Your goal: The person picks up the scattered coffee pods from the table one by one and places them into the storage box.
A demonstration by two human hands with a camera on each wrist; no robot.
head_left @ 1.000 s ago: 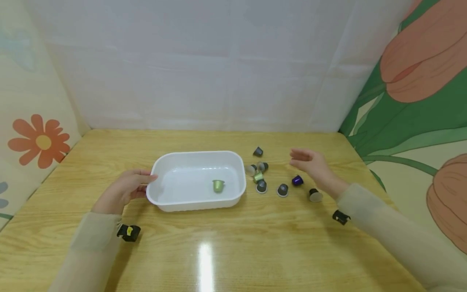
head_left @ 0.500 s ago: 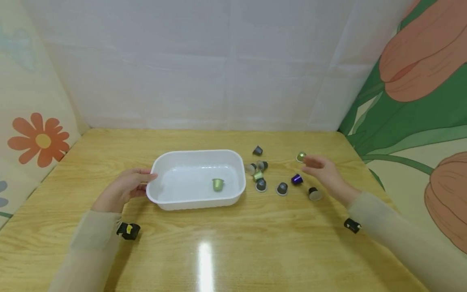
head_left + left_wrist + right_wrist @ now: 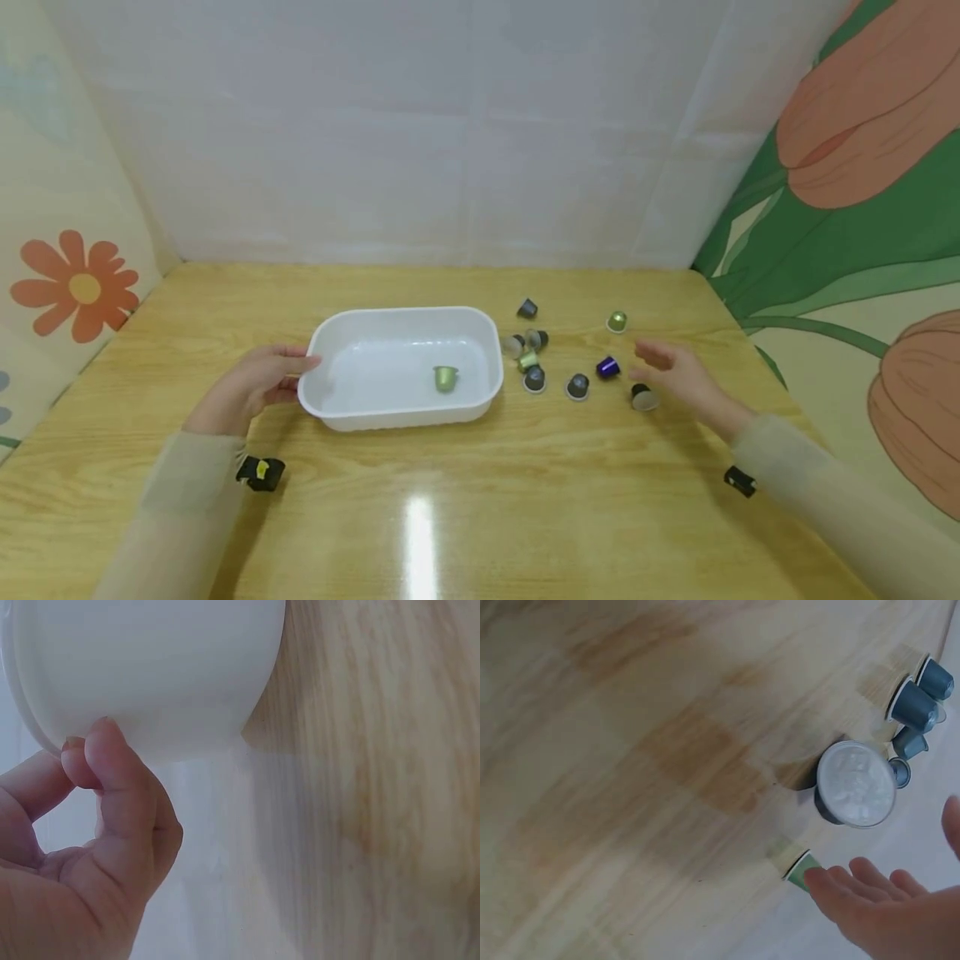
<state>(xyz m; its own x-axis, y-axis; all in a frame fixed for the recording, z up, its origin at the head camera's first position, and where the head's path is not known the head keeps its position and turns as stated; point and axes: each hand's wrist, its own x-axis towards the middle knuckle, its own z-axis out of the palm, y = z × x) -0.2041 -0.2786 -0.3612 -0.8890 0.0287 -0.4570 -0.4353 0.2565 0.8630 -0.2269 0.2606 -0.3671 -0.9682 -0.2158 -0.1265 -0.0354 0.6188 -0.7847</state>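
My left hand (image 3: 258,383) pinches the left end of a white plastic tub (image 3: 401,421), thumb over the rim and fingers underneath; the left wrist view shows the fingertips (image 3: 109,750) against its outer wall. A green coffee capsule (image 3: 446,379) lies inside the tub. My right hand (image 3: 686,379) hovers with loose fingers and nothing held. Nearest it is a black capsule with a pale lid (image 3: 643,397). Close by are a purple capsule (image 3: 608,367) and a green capsule (image 3: 617,322), which my fingers partly cover in the right wrist view.
Just right of the tub, several dark capsules cluster around a green capsule (image 3: 528,360). One dark capsule (image 3: 527,308) lies farther back, another (image 3: 577,386) nearer the front. A white cloth (image 3: 450,133) hangs behind the wooden table (image 3: 525,517); patterned panels flank both sides.
My right hand has drawn back to the right and towards me. A green capsule now shows at the back right, where that hand was. The left hand stays on the tub.
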